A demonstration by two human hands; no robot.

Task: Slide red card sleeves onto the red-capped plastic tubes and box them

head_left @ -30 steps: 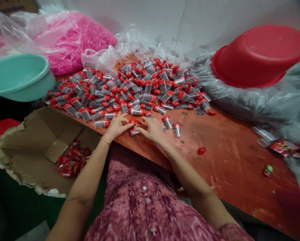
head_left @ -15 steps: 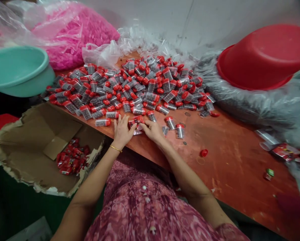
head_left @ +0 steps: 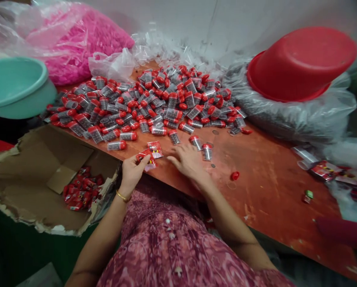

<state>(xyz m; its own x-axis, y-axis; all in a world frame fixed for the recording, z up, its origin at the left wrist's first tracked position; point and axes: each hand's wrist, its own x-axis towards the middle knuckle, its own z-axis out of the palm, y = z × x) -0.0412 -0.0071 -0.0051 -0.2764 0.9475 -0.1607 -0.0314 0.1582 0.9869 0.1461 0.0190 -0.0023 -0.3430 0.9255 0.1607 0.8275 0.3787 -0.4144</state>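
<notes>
My left hand (head_left: 132,171) is closed near the table's front edge, its thumb and fingers pinching a small red printed packet (head_left: 150,162). Just beyond it, a second red printed packet (head_left: 156,149) lies flat on the table. To the right of both, my right hand (head_left: 188,161) is low over the tabletop with fingers stretched out and nothing visible in it. A red-capped clear tube (head_left: 195,142) with dark contents lies right by its fingertips, and another tube (head_left: 207,152) stands a little to the right. Behind the hands spreads a big heap of such tubes (head_left: 172,99).
On the left, a torn cardboard box (head_left: 25,171) holds several red packets (head_left: 83,190). A turquoise basin (head_left: 19,89) and a bag of pink pieces (head_left: 88,44) stand behind it. At right, a red tub (head_left: 298,63) rests on a plastic bag (head_left: 288,119). A red cap (head_left: 235,175) lies on the table.
My hands have parted: the left moved left and nearer the edge with a red packet, the right drew away and opened. A second packet now shows on the table. The view shifted slightly.
</notes>
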